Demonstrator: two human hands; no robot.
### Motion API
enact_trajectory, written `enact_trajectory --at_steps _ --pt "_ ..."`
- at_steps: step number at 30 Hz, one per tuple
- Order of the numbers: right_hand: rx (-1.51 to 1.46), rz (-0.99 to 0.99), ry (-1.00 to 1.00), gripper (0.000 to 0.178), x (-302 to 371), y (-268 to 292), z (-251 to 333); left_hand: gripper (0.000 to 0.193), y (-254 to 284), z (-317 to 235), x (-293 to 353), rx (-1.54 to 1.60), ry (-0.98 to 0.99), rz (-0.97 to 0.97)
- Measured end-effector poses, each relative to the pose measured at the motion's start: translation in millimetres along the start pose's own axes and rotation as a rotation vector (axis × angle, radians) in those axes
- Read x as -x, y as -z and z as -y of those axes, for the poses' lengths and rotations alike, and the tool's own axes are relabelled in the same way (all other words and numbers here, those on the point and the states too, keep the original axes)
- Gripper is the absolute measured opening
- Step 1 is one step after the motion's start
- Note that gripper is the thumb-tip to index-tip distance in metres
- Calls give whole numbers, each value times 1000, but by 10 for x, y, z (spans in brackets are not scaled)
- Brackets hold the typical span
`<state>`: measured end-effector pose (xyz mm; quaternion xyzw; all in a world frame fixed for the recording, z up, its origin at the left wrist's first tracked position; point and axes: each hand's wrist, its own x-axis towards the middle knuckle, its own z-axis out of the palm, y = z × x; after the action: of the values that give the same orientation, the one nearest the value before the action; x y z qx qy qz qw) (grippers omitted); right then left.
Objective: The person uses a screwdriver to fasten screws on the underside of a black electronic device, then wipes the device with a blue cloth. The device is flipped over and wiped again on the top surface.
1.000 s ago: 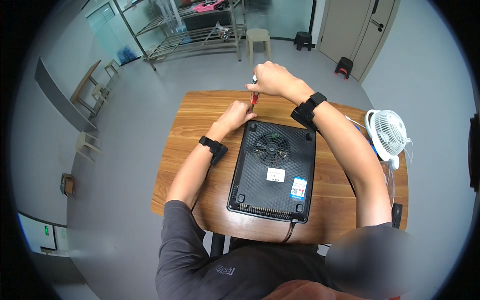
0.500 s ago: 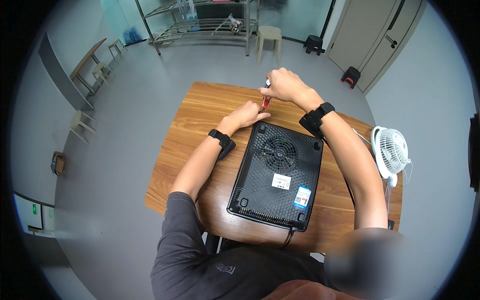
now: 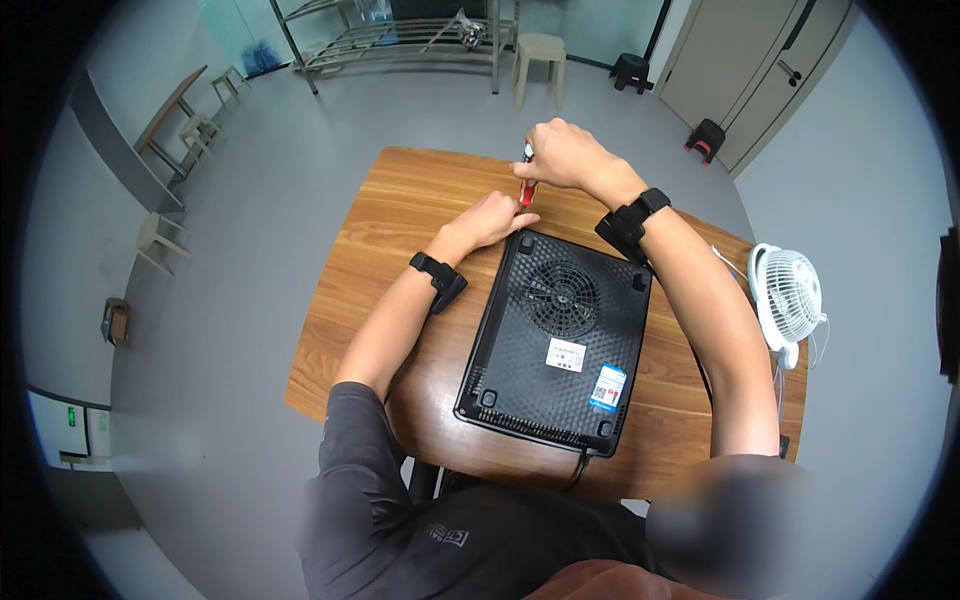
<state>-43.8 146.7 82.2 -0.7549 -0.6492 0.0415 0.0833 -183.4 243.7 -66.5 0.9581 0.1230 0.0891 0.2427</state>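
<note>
A black, flat appliance that looks like an induction cooker lies with its underside up on the wooden table. Its underside shows a round fan grille, corner feet and two labels. My right hand is closed round the handle of a screwdriver, red and pale, held upright with its tip downward. Just beyond the cooker's far left corner is my left hand, fingers curled and thumb reaching right, beside the screwdriver's lower end. Those fingers hide the tip and anything pinched there.
A white fan stands at the table's right edge, with cords nearby. The cooker's black cord runs off the near edge. Beyond the table are a metal rack, a beige stool and dark low stools.
The view has shifted slightly, so the table and both hands sit a little higher in the picture. Both hands keep their places by the far left corner, the right still gripping the screwdriver.
</note>
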Motion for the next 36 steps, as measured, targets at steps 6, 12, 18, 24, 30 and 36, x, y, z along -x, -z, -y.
enact_trajectory --at_steps 6,12,18,24,30,36 --pt "2 -31 50 44 -33 -86 -58 61 23 -52 14 2 11 26" --pt "19 43 40 46 -8 -27 3 59 22 -45 33 3 13 20" --pt "41 135 1 46 22 10 44 49 157 -168 137 75 60 -32" --pt "52 -7 61 50 50 -101 47 32 229 -174 151 299 -72 -239" --pt "6 429 -71 45 -29 234 314 27 285 -291 126 394 -47 -372" --pt "218 276 24 44 90 256 299 24 265 -287 89 355 -41 -355"
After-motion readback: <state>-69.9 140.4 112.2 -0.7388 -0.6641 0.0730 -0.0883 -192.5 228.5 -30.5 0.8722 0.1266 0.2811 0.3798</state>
